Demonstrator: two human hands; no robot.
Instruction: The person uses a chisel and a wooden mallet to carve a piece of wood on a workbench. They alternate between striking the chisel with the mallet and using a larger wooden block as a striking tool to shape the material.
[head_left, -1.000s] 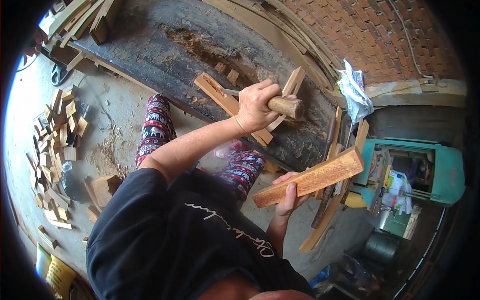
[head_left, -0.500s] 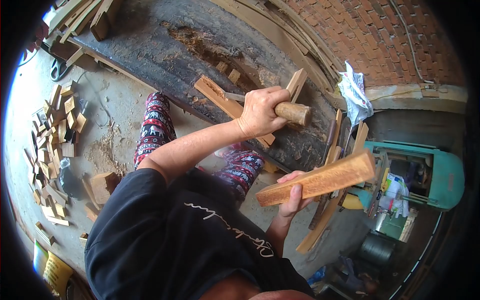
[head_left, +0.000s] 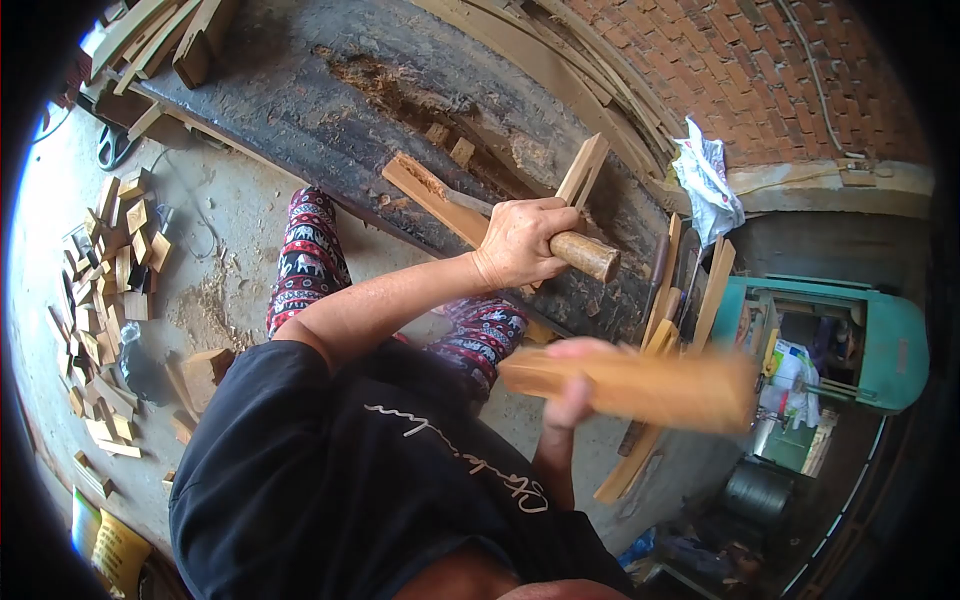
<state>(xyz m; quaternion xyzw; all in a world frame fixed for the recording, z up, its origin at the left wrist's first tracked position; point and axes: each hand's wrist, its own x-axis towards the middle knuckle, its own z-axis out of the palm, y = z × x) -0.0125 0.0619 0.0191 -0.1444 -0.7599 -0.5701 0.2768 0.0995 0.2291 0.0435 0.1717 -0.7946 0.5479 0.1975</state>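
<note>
Brick wall (head_left: pixel 760 70) rises behind a dark, worn slab of wood (head_left: pixel 330 90) that lies across the concrete floor (head_left: pixel 215 250), with long strips of timber leaning along its far edge. One hand (head_left: pixel 520 243), on the arm that crosses the view from the lower left, is closed around the round wooden handle of a tool (head_left: pixel 580 255), held just above the slab beside a split piece of wood (head_left: pixel 430 195) lying on it; whether this is the person's left or right hand cannot be told from this view. The other hand (head_left: pixel 570 395) grips one end of a block of wood (head_left: pixel 640 385), which is blurred and held level in the air in front of the person's black shirt. Small offcuts (head_left: pixel 105 290) lie scattered on the floor at the left. A green machine (head_left: pixel 860 340) stands at the right, well apart from the hands.
</note>
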